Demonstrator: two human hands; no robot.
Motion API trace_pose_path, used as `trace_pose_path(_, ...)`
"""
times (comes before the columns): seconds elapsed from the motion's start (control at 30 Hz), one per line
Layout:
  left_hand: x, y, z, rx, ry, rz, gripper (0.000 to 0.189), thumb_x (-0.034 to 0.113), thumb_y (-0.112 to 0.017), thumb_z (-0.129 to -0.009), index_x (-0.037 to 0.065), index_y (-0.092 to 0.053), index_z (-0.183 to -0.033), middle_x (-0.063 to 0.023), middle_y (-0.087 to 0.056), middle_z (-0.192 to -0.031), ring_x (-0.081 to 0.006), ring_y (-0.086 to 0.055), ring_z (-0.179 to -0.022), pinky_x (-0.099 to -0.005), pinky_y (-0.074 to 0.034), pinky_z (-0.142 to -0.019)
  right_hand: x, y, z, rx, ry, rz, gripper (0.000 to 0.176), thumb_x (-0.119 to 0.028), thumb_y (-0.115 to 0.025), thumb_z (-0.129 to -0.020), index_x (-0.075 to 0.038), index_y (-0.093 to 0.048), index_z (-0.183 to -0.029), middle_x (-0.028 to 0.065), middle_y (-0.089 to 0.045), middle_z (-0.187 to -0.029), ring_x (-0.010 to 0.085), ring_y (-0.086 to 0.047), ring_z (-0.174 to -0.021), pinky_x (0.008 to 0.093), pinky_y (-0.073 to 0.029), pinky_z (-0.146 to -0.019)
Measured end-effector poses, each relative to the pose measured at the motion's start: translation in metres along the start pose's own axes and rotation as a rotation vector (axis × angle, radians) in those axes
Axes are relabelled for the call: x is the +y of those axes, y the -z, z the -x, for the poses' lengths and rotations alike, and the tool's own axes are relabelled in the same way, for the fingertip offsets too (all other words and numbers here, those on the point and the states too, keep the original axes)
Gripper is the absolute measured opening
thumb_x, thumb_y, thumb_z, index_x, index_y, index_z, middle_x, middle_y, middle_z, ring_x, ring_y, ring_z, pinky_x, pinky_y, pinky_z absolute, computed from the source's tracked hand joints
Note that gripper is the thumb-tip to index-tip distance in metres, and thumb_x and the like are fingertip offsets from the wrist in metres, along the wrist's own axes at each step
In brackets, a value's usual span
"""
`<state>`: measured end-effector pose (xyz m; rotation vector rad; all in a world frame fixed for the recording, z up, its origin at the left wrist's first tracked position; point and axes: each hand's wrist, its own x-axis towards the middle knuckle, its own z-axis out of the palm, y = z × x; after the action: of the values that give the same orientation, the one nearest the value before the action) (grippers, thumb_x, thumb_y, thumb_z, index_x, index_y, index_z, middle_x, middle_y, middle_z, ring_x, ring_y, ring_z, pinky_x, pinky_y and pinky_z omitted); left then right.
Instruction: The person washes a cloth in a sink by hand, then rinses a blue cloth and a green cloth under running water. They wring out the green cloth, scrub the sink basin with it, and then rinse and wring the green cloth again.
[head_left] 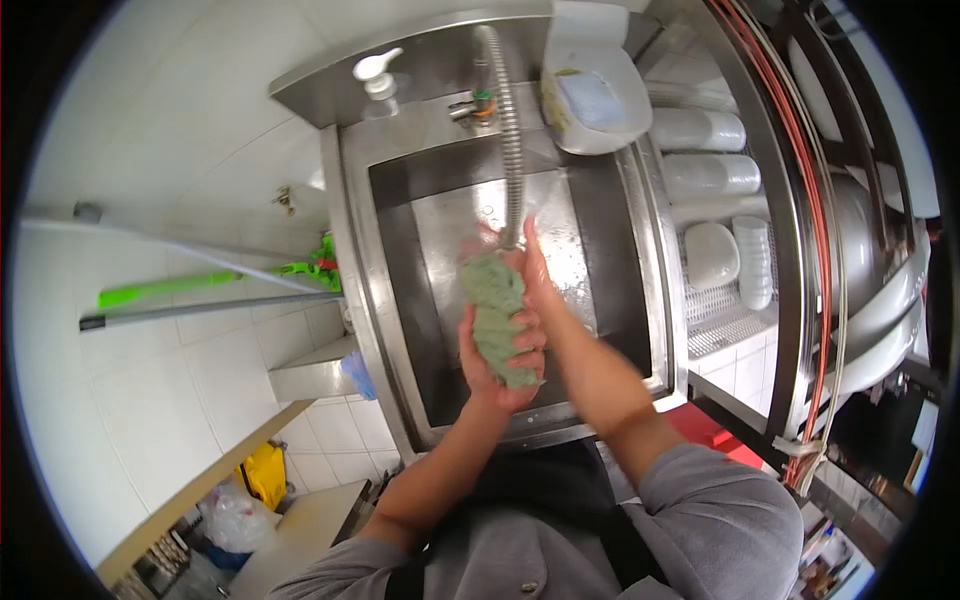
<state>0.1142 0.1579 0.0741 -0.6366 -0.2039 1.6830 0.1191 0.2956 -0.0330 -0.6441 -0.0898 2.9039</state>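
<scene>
The crumpled green cloth (495, 310) hangs over the basin of the stainless steel sink (450, 225), just below the ribbed metal hose tap (512, 130). The left grip (485, 375) is clenched round the cloth's lower half. The right grip (535, 270) clasps its top beside the nozzle. Rinsing likely goes best with the bundle kept low and both grips squeezing from the top downward, so runoff falls inside the basin.

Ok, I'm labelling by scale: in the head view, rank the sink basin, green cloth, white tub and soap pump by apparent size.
1. sink basin
2. white tub
3. green cloth, close to the tub and nearer the camera, so this pair is unsure
4. soap pump
</scene>
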Motion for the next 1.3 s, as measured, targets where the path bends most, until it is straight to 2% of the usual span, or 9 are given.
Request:
trace_pose_path(0.23, -0.008, 0.002, 0.032, -0.067, 0.048, 0.206, 0.067, 0.039, -0.068, -0.081, 0.003, -0.035, -0.127, -0.0033, -0.048, -0.095, -0.0129, -0.052, -0.076, -0.0222, -0.048, -0.053, 0.099, -0.032, 0.032, -0.649, 0.147, -0.603, 0.053, -0.056, -0.043, -0.094, -0.015, -0.045, -0.128, 0.0195, -0.043, -0.13, 0.037, -0.053, -0.111, 0.0528, -0.049, -0.091)
trace_pose_path(0.43, 0.018, -0.002, 0.068, -0.025, 0.136, 0.017, 0.059, 0.031, -0.062, -0.087, 0.004, -0.034, -0.132, -0.0049, -0.047, -0.099, -0.0156, -0.051, -0.079, -0.0238, -0.043, -0.047, 0.062, -0.063, 0.052, 0.007, -0.05, 0.223, 0.02, -0.028, -0.061, -0.086, -0.011, -0.057, -0.095, 0.007, -0.059, -0.093, 0.0172, -0.059, -0.091, 0.0309, -0.052, -0.071)
trace_pose_path(0.57, 0.05, 0.014, 0.047, 0.594, 0.146, -0.743, 0.032, 0.025, -0.068, -0.084, 0.005, -0.055, -0.105, -0.0048, -0.054, -0.084, -0.0135, -0.051, -0.064, -0.0235, -0.037, -0.04, 0.049, -0.013, 0.015, 0.099, -0.23, 0.645, 0.015, -0.023, -0.063, -0.081, -0.008, -0.061, -0.081, 0.0066, -0.062, -0.085, 0.0158, -0.06, -0.08, 0.0314, -0.051, -0.068)
trace_pose_path(0.63, 0.061, 0.03, 0.031, 0.682, 0.15, -0.92, 0.03, 0.025, -0.069, -0.083, 0.005, -0.056, -0.102, -0.0036, -0.054, -0.079, -0.0138, -0.052, -0.061, -0.0236, -0.036, -0.04, 0.054, 0.029, -0.008, 0.005, 0.165, 1.423, 0.02, -0.022, -0.065, -0.074, -0.003, -0.063, -0.08, 0.0123, -0.064, -0.081, 0.0221, -0.062, -0.071, 0.0338, -0.051, -0.067)
trace_pose_path(0.77, 0.095, 0.102, 0.005, 1.025, 0.187, -1.417, 0.024, 0.02, -0.07, -0.079, 0.005, -0.062, -0.096, -0.0061, -0.059, -0.073, -0.0198, -0.059, -0.063, -0.0317, -0.043, -0.044, 0.068, 0.049, -0.034, 0.4, -0.048, 1.497, 0.023, -0.019, -0.064, -0.069, 0.001, -0.065, -0.08, 0.0169, -0.064, -0.077, 0.0257, -0.065, -0.073, 0.0346, -0.05, -0.067)
trace_pose_path(0.9, 0.112, 0.154, -0.006, 1.132, 0.06, -1.9, 0.027, 0.022, -0.068, -0.08, 0.002, -0.063, -0.097, -0.018, -0.065, -0.082, -0.0299, -0.066, -0.074, -0.0404, -0.051, -0.056, 0.084, 0.037, -0.039, 0.56, -0.074, 1.848, 0.025, -0.014, -0.059, -0.073, 0.004, -0.067, -0.088, 0.0243, -0.066, -0.094, 0.0353, -0.065, -0.09, 0.0408, -0.051, -0.079)
trace_pose_path(0.97, 0.114, 0.166, -0.007, 0.632, -0.076, -2.712, 0.03, 0.024, -0.066, -0.081, -0.001, -0.062, -0.098, -0.0301, -0.064, -0.093, -0.0398, -0.065, -0.084, -0.0447, -0.052, -0.072, 0.086, 0.037, -0.036, 0.592, -0.162, 1.915, 0.027, -0.012, -0.056, -0.076, 0.005, -0.068, -0.093, 0.0258, -0.065, -0.101, 0.0371, -0.064, -0.098, 0.0423, -0.051, -0.085)
trace_pose_path(1.17, 0.087, 0.122, 0.016, 0.999, -0.47, -2.247, 0.034, 0.031, -0.054, -0.09, 0.002, -0.053, -0.107, -0.0219, -0.066, -0.086, -0.038, -0.065, -0.075, -0.045, -0.052, -0.065, 0.088, 0.014, -0.033, 0.56, 0.038, 1.987, 0.033, -0.019, -0.06, -0.081, 0.004, -0.063, -0.105, 0.0225, -0.066, -0.104, 0.034, -0.066, -0.094, 0.0411, -0.052, -0.084)
trace_pose_path(1.3, 0.054, 0.033, 0.062, 0.473, 0.084, -0.628, 0.04, 0.036, -0.058, -0.091, 0.007, -0.046, -0.117, -0.0029, -0.051, -0.066, -0.0127, -0.046, -0.043, -0.0256, -0.036, -0.037, 0.031, -0.037, 0.017, -0.081, -0.344, 0.723, 0.073, -0.066, -0.052, -0.084, 0.001, -0.059, -0.114, 0.0142, -0.064, -0.109, 0.0252, -0.062, -0.103, 0.0407, -0.051, -0.087)
